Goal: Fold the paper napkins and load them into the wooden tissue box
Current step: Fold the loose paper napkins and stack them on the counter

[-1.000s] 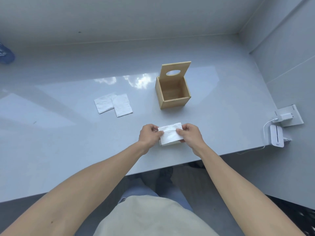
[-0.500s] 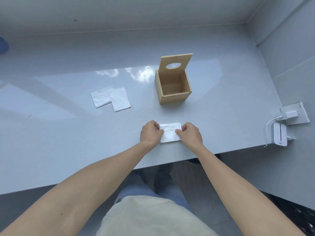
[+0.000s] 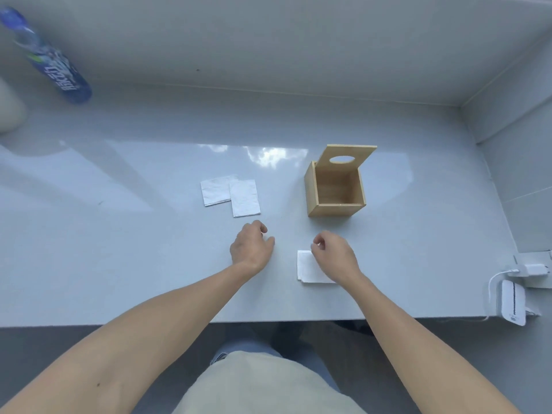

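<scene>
A blue bottle (image 3: 50,64) stands far left on the pale counter (image 3: 119,234), against the wall; a white charger (image 3: 534,268) is plugged in at right, its cable (image 3: 493,282) near what may be a router (image 3: 513,306).

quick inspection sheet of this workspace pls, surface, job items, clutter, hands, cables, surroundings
surface: glossy pale grey countertop, window glare on it
job's things: square wooden tissue box with lid hinged up, seems empty; folded white paper napkin near the front edge; two flat white napkins overlapping left of the box
clutter: blue plastic bottle far left
grippers: left hand empty, near the flat napkins; right hand over the folded napkin, not gripping it
cables: white cable from white charger plug, white device beside it
surroundings: grey walls
</scene>
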